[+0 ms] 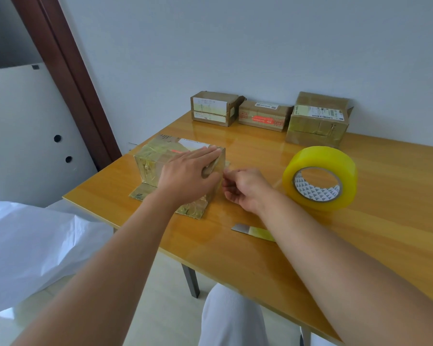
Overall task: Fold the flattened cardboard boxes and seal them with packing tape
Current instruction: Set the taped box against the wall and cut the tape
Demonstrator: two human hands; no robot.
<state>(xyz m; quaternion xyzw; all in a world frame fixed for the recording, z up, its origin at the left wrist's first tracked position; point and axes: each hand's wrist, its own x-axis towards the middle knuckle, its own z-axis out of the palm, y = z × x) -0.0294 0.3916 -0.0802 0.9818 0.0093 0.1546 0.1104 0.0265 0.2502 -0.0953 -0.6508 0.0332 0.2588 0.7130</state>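
Observation:
A small cardboard box [158,158], shiny with old tape, stands on the wooden table [360,233] near its left edge, with flaps spread flat at its base. My left hand [188,174] lies flat on the box's top, fingers straight, thumb over the right edge. My right hand [245,188] is just right of the box, fingers curled and pinching what looks like a clear strip of tape at the box's right side. A big yellowish roll of packing tape [320,178] rests on the table to the right.
Three folded cardboard boxes [213,108] [263,116] [318,121] line the far edge by the wall. A small knife blade with a taped handle [253,231] lies near my right forearm. White plastic sheeting [35,245] is at the left, my knee below.

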